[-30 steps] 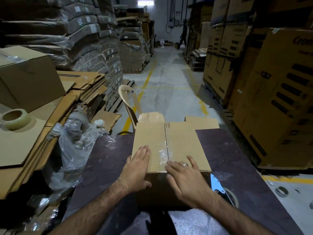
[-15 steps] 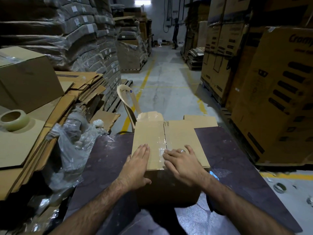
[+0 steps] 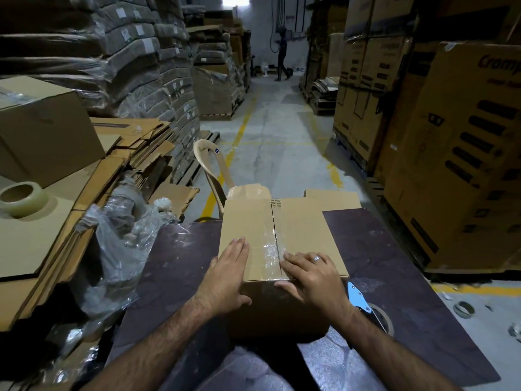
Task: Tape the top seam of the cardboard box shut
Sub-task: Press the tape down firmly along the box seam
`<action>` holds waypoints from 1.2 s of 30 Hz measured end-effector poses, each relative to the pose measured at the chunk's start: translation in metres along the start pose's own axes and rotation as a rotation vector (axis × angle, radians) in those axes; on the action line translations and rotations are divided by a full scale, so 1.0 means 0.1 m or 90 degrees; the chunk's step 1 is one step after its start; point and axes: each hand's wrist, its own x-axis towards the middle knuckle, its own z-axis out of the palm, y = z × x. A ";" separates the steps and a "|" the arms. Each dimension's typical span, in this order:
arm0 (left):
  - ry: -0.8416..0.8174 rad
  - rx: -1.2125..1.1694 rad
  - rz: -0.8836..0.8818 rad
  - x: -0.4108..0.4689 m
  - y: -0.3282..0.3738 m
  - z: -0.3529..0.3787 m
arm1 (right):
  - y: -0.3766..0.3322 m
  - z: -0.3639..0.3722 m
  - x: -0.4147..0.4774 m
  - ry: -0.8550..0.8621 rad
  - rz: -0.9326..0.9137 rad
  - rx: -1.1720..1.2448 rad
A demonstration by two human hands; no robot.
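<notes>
A brown cardboard box [image 3: 304,230] stands on a dark purple table [image 3: 394,263], its flaps closed. Clear tape [image 3: 267,244] runs along the top seam from the far edge toward me, wrinkled at the near end. My left hand [image 3: 228,275] lies flat on the left flap at the near corner, thumb over the front face. My right hand [image 3: 313,275], with a ring, lies flat on the right flap beside the seam, fingers pointing at the tape. A tape dispenser [image 3: 366,306] with a blue plate lies on the table right of the box, partly hidden by my right wrist.
A spare tape roll [image 3: 22,198] rests on flattened cartons [image 3: 84,193] at left, with crumpled plastic wrap [image 3: 118,249] beside the table. A plastic chair [image 3: 211,170] stands behind the box. Stacked cartons [image 3: 451,153] line the right; a person walks far down the aisle.
My right hand slid forward along the seam, then back toward the near edge, uncovering the dispenser again. My left hand stayed flat on the left flap.
</notes>
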 end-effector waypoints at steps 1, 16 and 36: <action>0.001 -0.002 0.000 0.00 0.00 -0.01 | 0.00 0.02 0.00 0.013 0.002 -0.001; 0.003 0.002 0.002 0.00 -0.01 0.00 | -0.12 0.19 -0.12 0.069 0.036 -0.070; -0.015 0.007 -0.004 -0.01 0.01 -0.03 | -0.01 0.12 -0.25 -0.117 -0.053 -0.131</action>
